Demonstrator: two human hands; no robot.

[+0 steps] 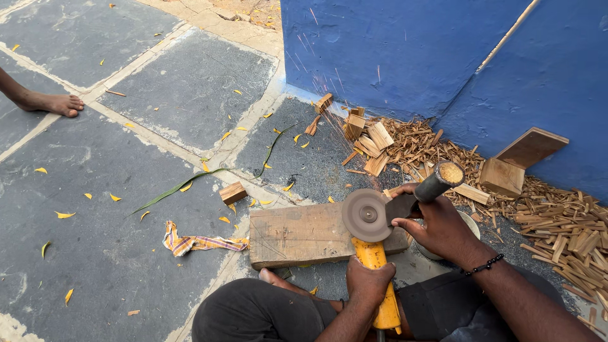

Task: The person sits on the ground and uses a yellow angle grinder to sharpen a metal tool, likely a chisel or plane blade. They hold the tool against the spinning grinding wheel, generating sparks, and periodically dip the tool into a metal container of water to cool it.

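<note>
Over the wooden block [304, 233], left hand [369, 278] grips the yellow grinder [373, 253]; right hand [437, 225] clasps a hammer head [405, 206], seemingly being ground, needing steady pressure.

an outdoor woodworking spot on a stone-paved yard [114, 253]: wood chips [557, 221] heaped against a blue wall [405, 50], offcut blocks [367, 136], a thick plank [297, 234] on the ground.

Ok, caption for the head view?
Left hand grips yellow grinder; right hand presses hatchet head to its disc.
</note>
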